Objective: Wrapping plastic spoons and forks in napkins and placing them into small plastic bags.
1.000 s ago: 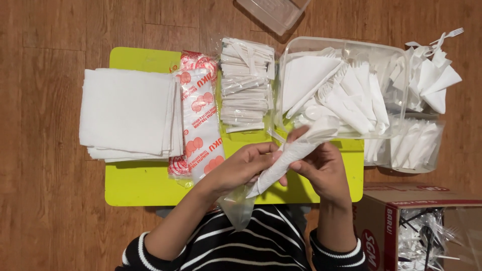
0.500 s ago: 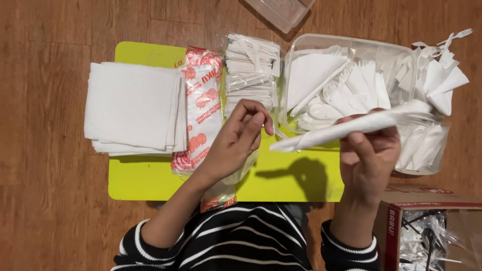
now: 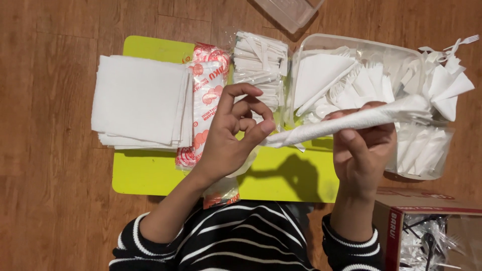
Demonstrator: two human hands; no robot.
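My right hand (image 3: 364, 150) grips a tightly rolled white napkin (image 3: 346, 123), held almost level over the yellow-green board (image 3: 281, 175). The roll's narrow tip points left and its wider end reaches right over the clear plastic tub (image 3: 351, 45). My left hand (image 3: 233, 133) is raised beside the tip, fingers curled, thumb and forefinger close to the twisted end and holding nothing. Under that hand lies a red-and-white printed plastic packet (image 3: 208, 85).
A stack of flat white napkins (image 3: 140, 103) lies on the board's left. A clear bag of wrapped white pieces (image 3: 261, 60) sits beside the tub, which holds folded napkins. A second tub (image 3: 424, 150) with rolled napkins stands right. A cardboard box (image 3: 427, 236) of plastic cutlery is at bottom right.
The roll left both hands' joint grip; my right hand lifted it rightward to level, and my left hand let go and now hovers at the tip.
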